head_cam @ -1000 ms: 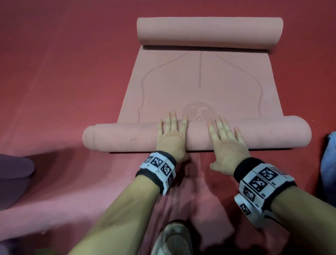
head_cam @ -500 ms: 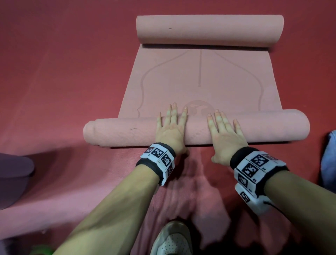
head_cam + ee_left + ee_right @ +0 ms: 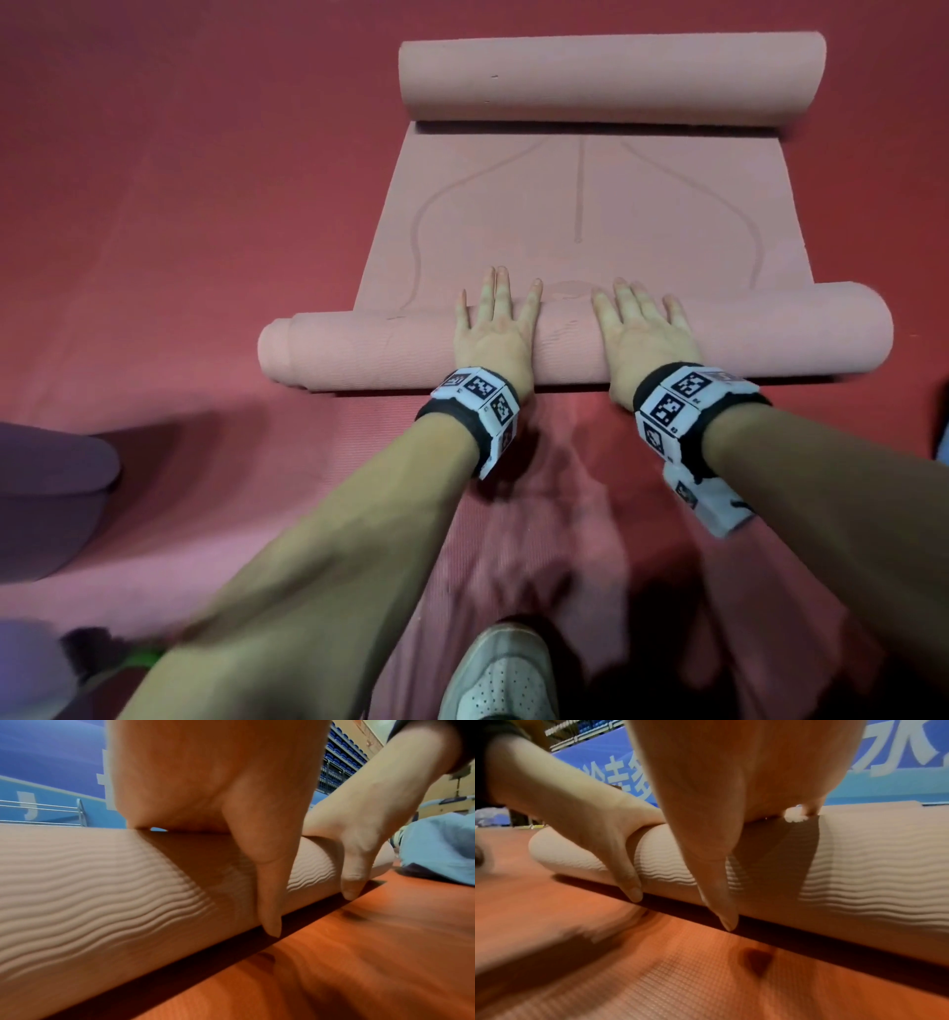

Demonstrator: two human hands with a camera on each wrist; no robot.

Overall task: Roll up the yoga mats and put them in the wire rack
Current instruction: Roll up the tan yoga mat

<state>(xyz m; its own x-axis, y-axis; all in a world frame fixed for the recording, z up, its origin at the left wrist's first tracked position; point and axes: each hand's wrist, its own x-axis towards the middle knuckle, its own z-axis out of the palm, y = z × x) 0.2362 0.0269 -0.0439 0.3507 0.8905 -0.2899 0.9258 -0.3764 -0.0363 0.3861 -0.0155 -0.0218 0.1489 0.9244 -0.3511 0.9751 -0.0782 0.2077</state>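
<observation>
Red floor, padded. One pink mat, partly rolled from both ends: near roll and far roll, flat stretch between. Left hand and right hand lie flat on the near roll, fingers straight, pressing (thumbs down its near side). Shoe at bottom edge.
</observation>
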